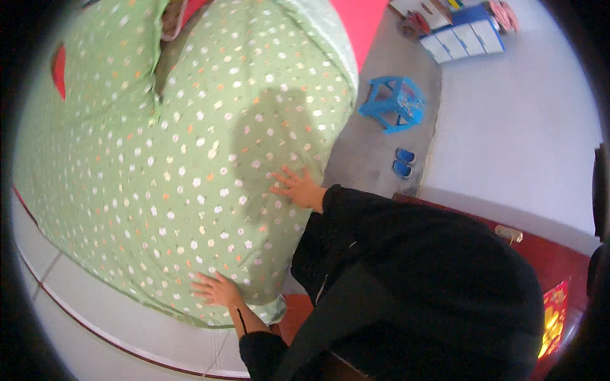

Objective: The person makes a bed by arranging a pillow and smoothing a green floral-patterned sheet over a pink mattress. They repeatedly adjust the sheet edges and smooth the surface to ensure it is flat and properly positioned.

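Note:
A green cloth bed cover (pixel 190 157) printed with small white, yellow and orange flowers spreads across the bed. My left hand (pixel 217 289), with a dark band at its wrist, rests on the cover near its lower edge, fingers spread. Further up, my right hand (pixel 298 188) lies on the same cloth by the bed's side, its fingers also apart. Neither hand grips the fabric. Between and above them falls my shadow. Pink-red bedding (pixel 364 28) shows past the cover's pale upper right edge, and a red patch (pixel 58 71) shows at the far left.
On the grey floor beside the bed stand a blue plastic stool (pixel 395 104) and a pair of blue slippers (pixel 404 163). A blue-and-white drawer unit (pixel 462 40) is against the white wall (pixel 514 119). Behind me is a dark red door (pixel 533 257) with a handle (pixel 508 234).

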Action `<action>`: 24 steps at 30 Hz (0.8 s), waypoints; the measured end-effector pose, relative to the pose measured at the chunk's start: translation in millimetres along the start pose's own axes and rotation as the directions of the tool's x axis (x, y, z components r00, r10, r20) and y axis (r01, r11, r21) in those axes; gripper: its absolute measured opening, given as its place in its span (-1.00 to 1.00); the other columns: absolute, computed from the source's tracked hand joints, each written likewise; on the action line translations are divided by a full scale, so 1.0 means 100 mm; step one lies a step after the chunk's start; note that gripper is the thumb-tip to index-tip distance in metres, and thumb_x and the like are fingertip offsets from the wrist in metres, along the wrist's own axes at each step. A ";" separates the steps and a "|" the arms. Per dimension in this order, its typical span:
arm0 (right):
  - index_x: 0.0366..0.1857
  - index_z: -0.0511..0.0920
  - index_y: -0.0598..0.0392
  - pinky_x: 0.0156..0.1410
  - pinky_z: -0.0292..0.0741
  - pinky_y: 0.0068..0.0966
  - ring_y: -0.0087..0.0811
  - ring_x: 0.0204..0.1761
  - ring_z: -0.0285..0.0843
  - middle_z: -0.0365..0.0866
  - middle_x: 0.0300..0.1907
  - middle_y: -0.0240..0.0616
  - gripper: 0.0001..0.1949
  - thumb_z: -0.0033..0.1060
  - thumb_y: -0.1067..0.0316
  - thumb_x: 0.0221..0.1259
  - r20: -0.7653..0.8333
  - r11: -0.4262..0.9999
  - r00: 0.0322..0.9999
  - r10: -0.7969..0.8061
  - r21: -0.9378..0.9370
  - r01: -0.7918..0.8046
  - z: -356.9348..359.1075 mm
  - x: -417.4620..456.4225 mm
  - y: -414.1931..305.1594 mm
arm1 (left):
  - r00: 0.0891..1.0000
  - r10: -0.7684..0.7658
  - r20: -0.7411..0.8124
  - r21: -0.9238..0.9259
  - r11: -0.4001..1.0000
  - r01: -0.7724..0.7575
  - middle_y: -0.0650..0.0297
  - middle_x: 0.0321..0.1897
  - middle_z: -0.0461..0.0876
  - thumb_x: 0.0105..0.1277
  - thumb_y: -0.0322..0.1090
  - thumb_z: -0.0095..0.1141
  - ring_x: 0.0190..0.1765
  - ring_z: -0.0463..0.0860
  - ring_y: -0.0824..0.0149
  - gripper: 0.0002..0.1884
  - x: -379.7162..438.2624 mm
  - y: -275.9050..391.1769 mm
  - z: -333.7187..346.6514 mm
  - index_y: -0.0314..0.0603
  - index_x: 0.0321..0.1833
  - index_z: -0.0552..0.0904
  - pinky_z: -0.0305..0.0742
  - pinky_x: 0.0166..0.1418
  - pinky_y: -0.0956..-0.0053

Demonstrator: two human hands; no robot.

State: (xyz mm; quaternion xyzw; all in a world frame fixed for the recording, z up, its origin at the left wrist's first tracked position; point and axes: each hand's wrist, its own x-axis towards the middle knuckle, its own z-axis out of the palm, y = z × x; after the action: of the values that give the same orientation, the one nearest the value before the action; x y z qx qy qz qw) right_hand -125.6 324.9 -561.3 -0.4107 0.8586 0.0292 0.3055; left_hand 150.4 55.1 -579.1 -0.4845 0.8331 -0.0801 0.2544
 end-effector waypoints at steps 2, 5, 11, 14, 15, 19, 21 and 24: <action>0.29 0.20 -0.45 0.21 0.02 0.37 -0.12 0.47 -0.29 -0.23 0.47 -0.38 -0.39 0.11 0.19 0.09 -0.064 1.000 0.998 0.022 -0.018 -0.023 0.15 -0.06 0.04 | 0.979 -0.011 0.204 0.077 0.997 -0.005 0.05 0.46 -0.21 0.37 0.10 -0.26 0.41 -0.04 -0.17 -0.33 -0.24 -0.05 -0.10 0.24 0.46 -0.16 0.10 0.26 -0.22; 0.12 0.42 -0.26 0.13 0.26 0.18 -0.13 0.41 -0.04 0.01 0.40 -0.28 -0.58 0.03 0.24 0.10 -0.301 0.999 0.953 0.039 0.020 -0.034 0.07 -0.07 -0.10 | 0.892 -0.017 0.451 -0.059 0.997 0.049 -0.06 0.44 -0.27 0.29 0.09 -0.13 0.39 -0.01 -0.22 -0.21 -0.41 -0.21 -0.24 0.19 0.46 -0.25 0.18 0.25 -0.16; -0.29 0.57 0.09 -0.26 0.46 -0.19 -0.05 -0.22 0.52 0.54 -0.30 -0.07 -0.78 0.00 0.28 0.02 -0.242 0.880 0.943 0.230 0.466 -0.095 -0.03 -0.12 -0.21 | 0.616 0.439 0.654 -0.504 0.860 -0.078 -0.08 -0.10 0.43 0.16 0.09 0.02 -0.15 0.48 0.04 -0.31 -0.14 -0.37 0.24 -0.25 0.23 0.25 0.39 -0.13 0.24; -0.27 0.54 0.11 -0.21 0.43 -0.14 0.02 -0.31 0.50 0.52 -0.41 0.01 -0.74 0.01 0.22 0.00 -0.384 0.757 0.871 0.305 0.654 0.023 0.29 -0.56 -0.01 | 0.527 0.489 0.695 -0.530 0.844 -0.084 -0.02 -0.27 0.60 0.19 -0.01 0.01 -0.39 0.62 0.14 -0.47 -0.26 -0.13 0.21 -0.34 0.05 0.51 0.52 -0.29 0.27; -0.27 0.54 0.10 -0.20 0.42 -0.13 0.03 -0.29 0.50 0.53 -0.39 0.03 -0.73 0.03 0.20 -0.01 -0.390 0.721 0.855 0.342 0.692 0.027 0.45 -0.89 0.09 | 0.570 0.459 0.681 -0.512 0.855 -0.077 0.05 -0.40 0.58 0.16 -0.04 0.07 -0.61 0.52 0.20 -0.49 -0.65 0.08 -0.41 -0.32 0.04 0.50 0.48 -0.50 0.34; -0.24 0.54 0.22 -0.06 0.40 -0.10 0.05 -0.13 0.47 0.54 -0.21 0.08 -0.69 -0.04 0.21 0.07 -0.174 0.570 0.910 0.378 0.817 -0.081 -0.50 -1.74 0.05 | 0.575 0.619 0.534 -0.607 0.755 -0.249 -0.20 -0.06 0.52 0.21 -0.04 0.05 -0.08 0.58 -0.03 -0.37 -0.60 -0.12 -0.38 -0.32 0.25 0.31 0.47 0.01 0.26; -0.26 0.55 0.24 -0.09 0.41 -0.08 0.06 -0.15 0.48 0.56 -0.26 0.09 -0.69 -0.06 0.21 0.08 -0.027 0.572 0.827 0.562 0.734 -0.365 -0.05 -2.18 0.33 | 0.541 0.691 0.479 -0.593 0.709 -0.382 -0.23 -0.01 0.50 0.20 -0.07 0.07 0.02 0.54 -0.06 -0.38 -1.01 0.25 -0.84 -0.41 0.21 0.33 0.43 0.09 0.22; -0.27 0.56 0.24 -0.12 0.42 -0.10 0.07 -0.19 0.49 0.57 -0.26 0.09 -0.69 -0.06 0.21 0.08 -0.006 0.531 0.786 0.618 0.740 -0.412 0.11 -2.47 0.57 | 0.503 0.803 0.319 -0.522 0.592 -0.614 -0.23 -0.01 0.50 0.19 -0.08 0.07 0.06 0.51 -0.08 -0.39 -1.01 0.26 -1.16 -0.44 0.18 0.35 0.39 0.14 0.20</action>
State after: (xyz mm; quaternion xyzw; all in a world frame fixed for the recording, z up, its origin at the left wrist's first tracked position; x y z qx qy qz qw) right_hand -43.1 535.6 -446.5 0.0134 0.9171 -0.2667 0.2960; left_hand 112.7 141.7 -454.5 -0.1299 0.8544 0.3143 0.3929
